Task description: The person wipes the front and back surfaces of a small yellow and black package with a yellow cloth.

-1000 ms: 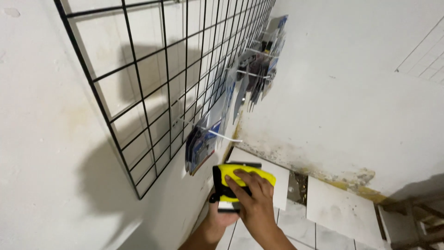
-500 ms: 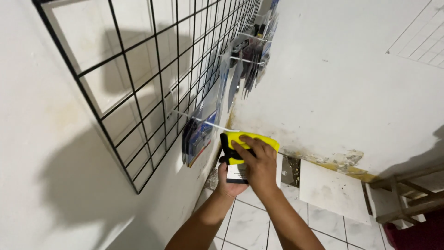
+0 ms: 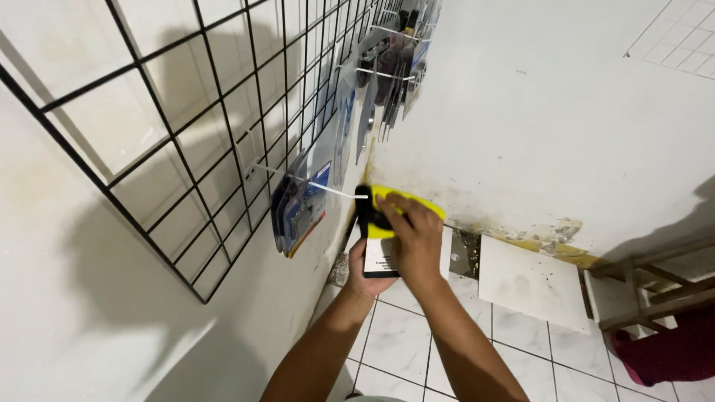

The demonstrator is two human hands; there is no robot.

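Observation:
Both my hands hold one yellow and black carded package [image 3: 381,223] in front of a black wire grid panel [image 3: 223,112] on the white wall. My right hand [image 3: 417,238] covers the package's front and top. My left hand [image 3: 363,277] grips its lower edge from underneath. The package's top left edge sits at the tip of a thin metal hook [image 3: 313,184] that sticks out from the grid. Several blue carded packages [image 3: 298,208] hang on that same hook, close to the grid.
More hooks with hanging packages [image 3: 387,67] line the grid farther along. A loose white tile [image 3: 532,283] leans against the stained wall base. White tiled floor [image 3: 402,342] lies below. A wooden frame [image 3: 648,286] stands at the right.
My hands have raised the yellow package up from near the floor and brought it leftward to the tip of the hook. The view has shifted along the grid.

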